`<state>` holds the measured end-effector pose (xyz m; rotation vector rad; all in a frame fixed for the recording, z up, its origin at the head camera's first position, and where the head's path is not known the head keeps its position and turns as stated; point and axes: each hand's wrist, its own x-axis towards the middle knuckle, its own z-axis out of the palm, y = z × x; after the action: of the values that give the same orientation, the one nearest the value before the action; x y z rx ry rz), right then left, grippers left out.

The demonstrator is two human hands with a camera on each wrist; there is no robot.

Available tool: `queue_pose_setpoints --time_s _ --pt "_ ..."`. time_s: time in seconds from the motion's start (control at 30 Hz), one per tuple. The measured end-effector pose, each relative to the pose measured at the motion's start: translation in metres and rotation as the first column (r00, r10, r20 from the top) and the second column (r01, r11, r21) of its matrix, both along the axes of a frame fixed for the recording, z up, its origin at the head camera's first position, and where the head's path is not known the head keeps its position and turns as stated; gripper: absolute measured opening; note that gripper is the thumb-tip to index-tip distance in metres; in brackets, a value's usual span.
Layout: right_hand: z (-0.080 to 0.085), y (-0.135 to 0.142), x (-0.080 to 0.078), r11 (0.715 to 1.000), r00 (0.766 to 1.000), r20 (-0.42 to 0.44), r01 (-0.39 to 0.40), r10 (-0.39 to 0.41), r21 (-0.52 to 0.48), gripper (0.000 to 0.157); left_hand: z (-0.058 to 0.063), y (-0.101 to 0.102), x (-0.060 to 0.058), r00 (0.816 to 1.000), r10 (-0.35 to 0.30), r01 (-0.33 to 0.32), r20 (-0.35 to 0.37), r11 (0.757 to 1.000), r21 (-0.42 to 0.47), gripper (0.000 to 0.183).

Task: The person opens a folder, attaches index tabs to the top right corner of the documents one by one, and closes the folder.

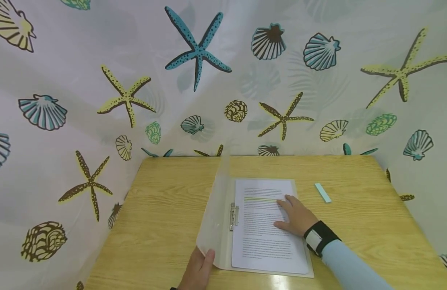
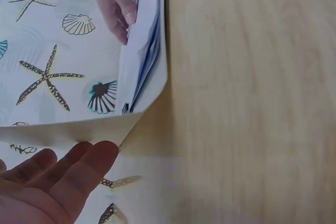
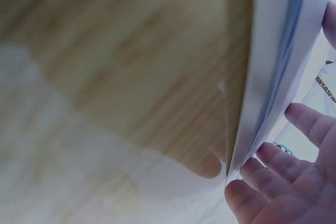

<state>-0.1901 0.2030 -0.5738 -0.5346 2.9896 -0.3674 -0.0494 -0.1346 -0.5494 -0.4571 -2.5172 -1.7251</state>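
Note:
A pale, translucent ring-binder folder (image 1: 227,257) lies on the table, its cover (image 1: 213,217) standing up at the left. My left hand (image 1: 198,270) holds the lower corner of that cover, thumb near its edge; in the left wrist view the fingers (image 2: 100,156) touch its outer side. Printed sheets (image 1: 265,241), one with a yellow-highlighted line, lie in the folder beside a metal clip (image 1: 234,216). My right hand (image 1: 297,215) rests spread on the right side of the top sheet. In the right wrist view its fingers (image 3: 278,161) lie along the stack's edge.
To the right of the folder, a small light-blue strip (image 1: 323,192) lies on the wooden table (image 1: 165,201). A white curtain (image 1: 223,96) printed with starfish and shells hangs behind the table and along both sides.

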Motion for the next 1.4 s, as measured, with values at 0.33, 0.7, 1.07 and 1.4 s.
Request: queue_pose_setpoints --time_s 0.33,0.7,1.07,1.4 --pt "0.000 0.007 0.000 1.000 1.000 0.013 0.013 -0.013 -0.023 0.084 0.017 -0.024 0.001 0.979 0.145 -0.133 -0.145 0.987 0.089 0.035" --pt "-0.004 0.018 -0.001 1.000 1.000 0.006 0.017 -0.017 -0.019 0.085 0.020 -0.056 -0.008 0.936 0.291 -0.264 -0.197 0.952 0.152 0.038" --pt "-0.003 0.025 0.000 1.000 1.000 -0.010 0.028 -0.028 -0.009 0.087 0.012 -0.069 -0.006 0.871 0.472 -0.468 -0.136 0.881 0.066 0.040" --pt "-0.001 0.024 -0.001 0.999 1.000 -0.004 0.026 -0.026 -0.027 0.084 0.011 -0.076 -0.015 0.481 0.610 -0.846 -0.630 0.511 -0.150 0.076"
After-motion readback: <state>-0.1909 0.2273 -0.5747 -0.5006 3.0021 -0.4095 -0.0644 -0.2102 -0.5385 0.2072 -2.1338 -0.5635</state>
